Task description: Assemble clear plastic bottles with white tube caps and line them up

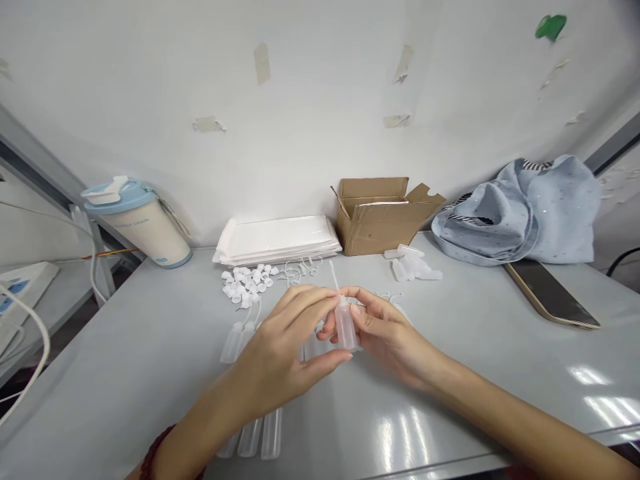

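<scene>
Between both hands stands a small translucent plastic squeeze bottle (345,327), upright, with a thin white tube (334,275) rising from its neck. My right hand (387,333) grips it from the right, thumb across the upper body. Fingertips of my left hand (290,340) press at the bottle's neck, while the left thumb reaches its lower end. To the left lies a pile of small white caps (247,283). Partly behind my left hand are similar bottles (233,343) with tubes. More bottles (271,435) lie below my left forearm.
Loose thin tubes (303,268) lie before a stack of white sheets (280,235). An open cardboard box (380,230) stands behind small translucent pieces (415,265). A tumbler (145,223) is at left; a blue cloth bag (545,213) and a phone (550,293) are at right.
</scene>
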### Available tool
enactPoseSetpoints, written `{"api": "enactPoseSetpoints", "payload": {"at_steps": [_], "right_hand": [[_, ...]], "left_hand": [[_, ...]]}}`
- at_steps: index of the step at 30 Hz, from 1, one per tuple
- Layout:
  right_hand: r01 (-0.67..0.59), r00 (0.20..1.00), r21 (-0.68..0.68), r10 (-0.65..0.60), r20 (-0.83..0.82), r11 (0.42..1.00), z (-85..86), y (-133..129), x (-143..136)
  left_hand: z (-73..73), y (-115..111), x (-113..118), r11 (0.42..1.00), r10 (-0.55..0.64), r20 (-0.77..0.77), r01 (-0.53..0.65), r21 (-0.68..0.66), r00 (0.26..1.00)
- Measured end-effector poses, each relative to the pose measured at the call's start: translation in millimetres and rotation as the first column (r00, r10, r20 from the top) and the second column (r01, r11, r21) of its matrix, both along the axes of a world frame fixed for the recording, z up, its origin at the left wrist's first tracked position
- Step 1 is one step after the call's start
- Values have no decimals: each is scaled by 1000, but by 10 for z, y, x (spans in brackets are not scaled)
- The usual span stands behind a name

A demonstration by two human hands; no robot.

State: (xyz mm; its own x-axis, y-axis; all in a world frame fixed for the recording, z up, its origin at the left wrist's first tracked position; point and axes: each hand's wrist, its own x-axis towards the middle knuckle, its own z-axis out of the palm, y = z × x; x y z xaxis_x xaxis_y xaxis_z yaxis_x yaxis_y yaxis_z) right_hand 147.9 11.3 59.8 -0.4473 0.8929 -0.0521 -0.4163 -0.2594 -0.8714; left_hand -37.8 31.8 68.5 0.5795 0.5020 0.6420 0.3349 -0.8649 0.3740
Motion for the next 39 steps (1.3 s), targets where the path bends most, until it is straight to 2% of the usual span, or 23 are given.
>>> {"api": "enactPoseSetpoints", "payload": {"at_steps": [4, 13, 17, 20, 23, 26, 28, 34, 39], "right_hand": [[-34, 999, 45, 33, 21, 998, 9, -16, -7], [-35, 975, 156, -1, 222, 987, 30, -27, -20], [-112, 947, 227, 35, 318, 967, 50, -52, -13], [-195, 849, 339, -15, 529, 920, 49, -41, 86], [-193, 715, 479, -212, 666, 856, 19, 33, 219], [-118, 647, 579, -380, 662, 807, -13, 143, 318], [-102, 584, 607, -446, 678, 788, -21, 211, 364], [-107, 409, 660, -572, 711, 744, -24, 374, 499], [-87, 363, 683, -615, 700, 725, -93, 472, 582]], "left_hand": [[3, -2, -17, 996, -23, -26, 25, 84, 999], [88, 7, -36, 1000, -14, -112, 17, 23, 994], [86, -7, -93, 998, -42, -159, 50, 45, 986], [68, -128, -229, 998, -50, -209, 59, 37, 977], [46, -336, -399, 999, -27, -288, 21, -25, 957], [21, -535, -523, 998, -43, -373, 21, -62, 927], [1, -616, -565, 998, -37, -413, 10, -67, 910], [-12, -641, -583, 997, -38, -479, 5, -71, 877], [32, -633, -585, 983, -92, -591, -22, -183, 802]]}}
